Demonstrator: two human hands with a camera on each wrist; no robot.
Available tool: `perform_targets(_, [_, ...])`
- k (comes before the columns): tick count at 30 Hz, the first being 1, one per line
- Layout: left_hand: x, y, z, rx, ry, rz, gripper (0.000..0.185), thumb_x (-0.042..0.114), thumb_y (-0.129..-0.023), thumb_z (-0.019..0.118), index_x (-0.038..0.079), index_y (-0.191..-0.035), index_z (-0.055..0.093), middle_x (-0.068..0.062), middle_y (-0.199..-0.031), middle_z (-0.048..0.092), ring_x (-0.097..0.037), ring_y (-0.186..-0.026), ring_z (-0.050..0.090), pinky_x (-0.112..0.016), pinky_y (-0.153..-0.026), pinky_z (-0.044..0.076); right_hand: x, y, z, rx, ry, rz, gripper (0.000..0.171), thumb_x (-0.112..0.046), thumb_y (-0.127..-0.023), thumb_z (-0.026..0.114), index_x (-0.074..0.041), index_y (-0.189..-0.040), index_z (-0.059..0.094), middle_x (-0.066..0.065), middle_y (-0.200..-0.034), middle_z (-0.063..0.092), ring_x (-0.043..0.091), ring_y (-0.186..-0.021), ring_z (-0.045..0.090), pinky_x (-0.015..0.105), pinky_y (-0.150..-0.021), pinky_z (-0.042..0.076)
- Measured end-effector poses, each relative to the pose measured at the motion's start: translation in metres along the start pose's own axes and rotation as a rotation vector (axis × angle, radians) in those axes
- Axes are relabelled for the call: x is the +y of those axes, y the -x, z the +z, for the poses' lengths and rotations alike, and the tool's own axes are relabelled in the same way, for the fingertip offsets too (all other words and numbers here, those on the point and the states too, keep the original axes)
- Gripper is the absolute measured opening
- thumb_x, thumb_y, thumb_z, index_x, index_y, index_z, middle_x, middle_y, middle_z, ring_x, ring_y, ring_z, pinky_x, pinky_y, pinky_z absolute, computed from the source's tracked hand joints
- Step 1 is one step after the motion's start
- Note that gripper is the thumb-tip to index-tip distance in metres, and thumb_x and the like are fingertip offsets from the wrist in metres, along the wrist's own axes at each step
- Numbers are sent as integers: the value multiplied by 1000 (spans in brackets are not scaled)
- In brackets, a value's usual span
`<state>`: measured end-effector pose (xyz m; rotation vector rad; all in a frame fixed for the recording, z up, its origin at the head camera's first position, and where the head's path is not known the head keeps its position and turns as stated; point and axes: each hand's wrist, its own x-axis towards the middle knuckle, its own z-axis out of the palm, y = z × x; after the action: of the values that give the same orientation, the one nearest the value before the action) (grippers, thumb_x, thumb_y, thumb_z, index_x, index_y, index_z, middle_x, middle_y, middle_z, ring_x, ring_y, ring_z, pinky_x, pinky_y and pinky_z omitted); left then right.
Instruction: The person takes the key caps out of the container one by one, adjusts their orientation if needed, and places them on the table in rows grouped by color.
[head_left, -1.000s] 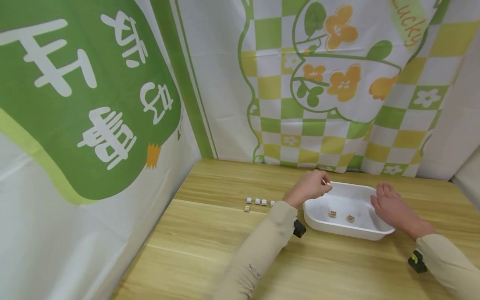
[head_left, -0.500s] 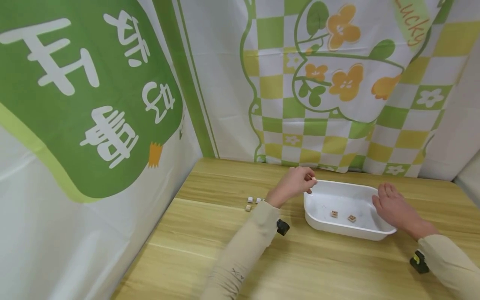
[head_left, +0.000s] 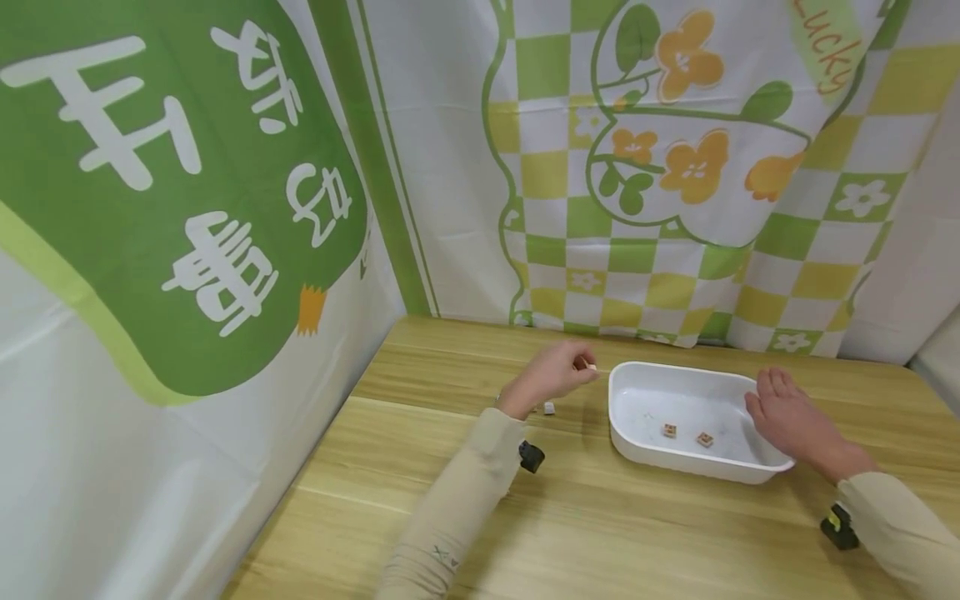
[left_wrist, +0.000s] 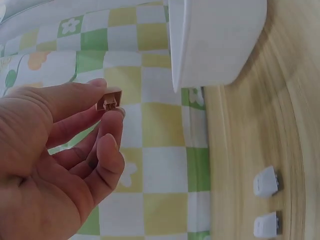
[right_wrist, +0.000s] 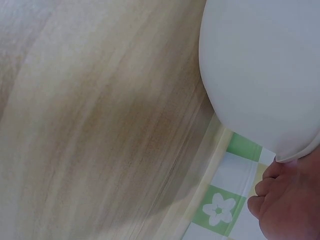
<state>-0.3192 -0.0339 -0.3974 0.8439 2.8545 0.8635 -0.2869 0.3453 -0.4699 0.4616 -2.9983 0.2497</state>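
My left hand (head_left: 549, 379) is over the table left of a white plastic tray (head_left: 697, 468). Between thumb and fingertips it pinches a small beige keycap (left_wrist: 109, 99), whose hollow, brownish underside faces the left wrist camera. Inside the tray lie two tan keycaps, one to the left (head_left: 670, 431) and the other keycap (head_left: 704, 439) nearer the middle. My right hand (head_left: 795, 421) rests at the tray's right rim with its fingers extended. A white keycap (head_left: 550, 408) sits on the table just below my left hand, which hides others from the head view.
Two white keycaps stand in a line on the wood in the left wrist view, an upper keycap (left_wrist: 265, 182) and a lower keycap (left_wrist: 266, 225). A checked cloth (head_left: 547, 250) hangs behind the wooden table (head_left: 637, 533), and a green-and-white cloth (head_left: 247, 350) along the left.
My left hand has moved left, from above the tray's left rim to over the table, still pinching the keycap. It now covers most of the keycap row. My right hand stays at the rim.
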Motion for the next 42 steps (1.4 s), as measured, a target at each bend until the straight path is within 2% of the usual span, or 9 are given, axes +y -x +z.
perform_targets(5, [-8, 6, -3, 18, 12, -12, 20, 27, -96, 63, 11, -105, 69, -2, -101, 71, -10, -91, 64, -20, -78, 51, 1, 0, 1, 1, -19, 10, 63, -26, -107, 26, 30, -136, 22, 53, -141, 18, 65, -133, 21, 68, -110, 22])
perform_targets(9, [-15, 11, -5, 26, 49, -24, 17, 25, -96, 63, 11, -104, 69, -1, -99, 71, -9, -86, 64, -20, -75, 51, 2, -1, 2, 7, -22, 13, 63, -26, -107, 25, 30, -136, 23, 53, -141, 18, 65, -133, 21, 68, -110, 22])
perform_targets(16, [-26, 20, -9, -25, 88, -49, 14, 24, -96, 64, 12, -103, 68, -1, -94, 71, -6, -72, 64, -20, -67, 51, 0, -1, 1, 1, -15, 21, 63, -26, -106, 27, 30, -135, 24, 53, -141, 20, 64, -132, 22, 68, -110, 24])
perform_targets(23, [-40, 28, -9, -38, 25, -33, 17, 23, -95, 65, 10, -104, 71, -2, -97, 70, -9, -85, 62, -22, -75, 51, 0, -1, 0, 14, -16, 11, 62, -24, -106, 27, 30, -135, 24, 53, -140, 20, 65, -132, 23, 67, -110, 23])
perform_targets(29, [-52, 35, -9, -65, 3, -44, 16, 20, -95, 66, 7, -101, 71, -4, -94, 71, -11, -81, 62, -22, -73, 51, 1, 0, 1, 10, -20, 8, 62, -25, -107, 26, 30, -136, 23, 53, -141, 19, 65, -132, 21, 67, -110, 22])
perform_targets(36, [-68, 44, -5, -98, -95, -30, 13, 20, -94, 67, 9, -98, 72, -2, -93, 73, -10, -82, 64, -22, -74, 52, 3, -1, 4, 23, -7, 1, 61, -24, -106, 27, 30, -135, 24, 53, -140, 22, 65, -131, 23, 68, -110, 23])
perform_targets(42, [-76, 54, -4, -114, -84, -63, 13, 19, -93, 68, 8, -99, 72, -3, -93, 72, -11, -82, 64, -24, -73, 52, 2, -2, 3, 28, -1, -3, 59, -23, -106, 28, 30, -133, 26, 53, -139, 24, 64, -131, 25, 67, -110, 24])
